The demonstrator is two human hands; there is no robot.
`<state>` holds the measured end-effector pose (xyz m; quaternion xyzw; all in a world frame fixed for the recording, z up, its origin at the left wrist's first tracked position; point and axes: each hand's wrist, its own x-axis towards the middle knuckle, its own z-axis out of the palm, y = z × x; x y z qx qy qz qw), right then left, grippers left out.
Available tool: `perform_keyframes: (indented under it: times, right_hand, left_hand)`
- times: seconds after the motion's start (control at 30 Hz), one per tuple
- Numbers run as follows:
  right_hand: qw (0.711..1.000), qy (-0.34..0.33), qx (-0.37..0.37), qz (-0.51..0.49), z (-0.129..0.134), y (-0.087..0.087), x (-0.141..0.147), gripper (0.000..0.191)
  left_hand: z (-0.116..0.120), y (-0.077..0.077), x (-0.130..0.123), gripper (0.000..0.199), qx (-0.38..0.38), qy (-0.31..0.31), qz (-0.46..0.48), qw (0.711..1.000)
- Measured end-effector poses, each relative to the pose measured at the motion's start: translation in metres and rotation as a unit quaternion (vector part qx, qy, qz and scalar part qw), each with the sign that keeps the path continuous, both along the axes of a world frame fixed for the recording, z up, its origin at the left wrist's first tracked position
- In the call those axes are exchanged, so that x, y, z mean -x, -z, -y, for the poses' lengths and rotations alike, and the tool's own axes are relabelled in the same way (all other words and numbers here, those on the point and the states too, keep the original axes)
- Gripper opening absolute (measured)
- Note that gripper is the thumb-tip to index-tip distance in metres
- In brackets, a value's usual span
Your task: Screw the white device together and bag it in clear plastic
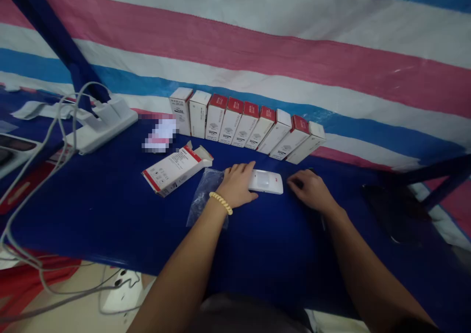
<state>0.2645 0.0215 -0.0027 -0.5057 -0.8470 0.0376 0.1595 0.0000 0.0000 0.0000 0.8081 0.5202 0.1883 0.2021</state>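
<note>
A white motion sensor [265,181] with a curved lens window and a small red logo lies on the blue tabletop. My left hand [237,185], with a yellow twisted bracelet at the wrist, grips its left end, thumb on the near side and fingers on the far side. Just past the sensor's right end, my right hand [311,190] rests curled with fingers closed; whatever it may hold is hidden, though a bit of something dark shows behind it. A clear plastic bag [203,200] lies partly under my left hand. Left of it is an opened white and red box [174,170], flap up.
Several upright white and red boxes [230,122] stand in a row along the back by the striped sheet. A white power strip [106,127] with plugs and cables is at left. A dark flat object [393,215] lies at right. Blue frame posts [55,29] flank the table.
</note>
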Motion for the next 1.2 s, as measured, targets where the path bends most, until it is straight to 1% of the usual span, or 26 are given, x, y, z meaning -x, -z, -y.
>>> perform_keyframes:
  times: [0.1, 0.2, 0.33, 0.43, 0.5, 0.57, 0.63, 0.7, 0.77, 0.87, 0.97, 1.1, 1.2]
  right_hand:
    - [0.995, 0.023, 0.018, -0.091, 0.004, -0.004, 0.009, 0.012]
    - [0.982, 0.045, 0.036, -0.181, 0.013, -0.003, 0.018, 0.013]
    - [0.973, 0.056, 0.055, -0.218, 0.023, 0.004, 0.026, 0.014]
    - [0.966, 0.065, 0.085, -0.234, 0.028, 0.005, 0.029, 0.014]
    - [0.955, 0.082, 0.103, -0.264, 0.029, 0.004, 0.031, 0.015]
    - [0.933, 0.103, 0.126, -0.320, 0.031, 0.003, 0.033, 0.016]
    - [0.897, 0.108, 0.166, -0.395, 0.034, 0.000, 0.035, 0.019]
    - [0.860, 0.088, 0.202, -0.461, 0.036, -0.003, 0.037, 0.021]
    - [0.839, 0.060, 0.212, -0.497, 0.039, -0.008, 0.039, 0.022]
    - [0.838, 0.019, 0.201, -0.506, 0.041, -0.015, 0.040, 0.021]
    - [0.844, -0.024, 0.192, -0.501, 0.043, -0.020, 0.039, 0.018]
    - [0.864, -0.061, 0.175, -0.468, 0.044, -0.022, 0.037, 0.013]
    - [0.886, -0.062, 0.168, -0.429, 0.044, -0.022, 0.036, 0.014]
  left_hand:
    - [0.000, 0.000, 0.002, 0.084, -0.014, 0.005, 0.000, 1.000]
    - [0.004, 0.000, -0.004, 0.077, -0.068, 0.011, 0.002, 0.998]
    - [0.012, -0.001, -0.026, 0.075, -0.152, 0.034, -0.028, 0.987]
    - [0.014, 0.001, -0.038, 0.066, -0.173, 0.047, -0.061, 0.982]
    - [0.013, 0.002, -0.039, 0.057, -0.176, 0.047, -0.075, 0.980]
    - [0.011, 0.002, -0.034, 0.053, -0.180, 0.057, -0.060, 0.980]
    - [0.010, 0.001, -0.028, 0.052, -0.180, 0.086, -0.006, 0.980]
    - [0.010, 0.000, -0.023, 0.055, -0.167, 0.108, 0.063, 0.978]
    - [0.010, 0.000, -0.020, 0.059, -0.151, 0.124, 0.120, 0.973]
    - [0.010, 0.002, -0.019, 0.062, -0.137, 0.135, 0.173, 0.966]
    - [0.009, 0.004, -0.018, 0.065, -0.130, 0.127, 0.195, 0.964]
    - [0.009, 0.003, -0.016, 0.063, -0.150, 0.122, 0.179, 0.964]
    - [0.008, 0.003, -0.014, 0.060, -0.182, 0.125, 0.151, 0.964]
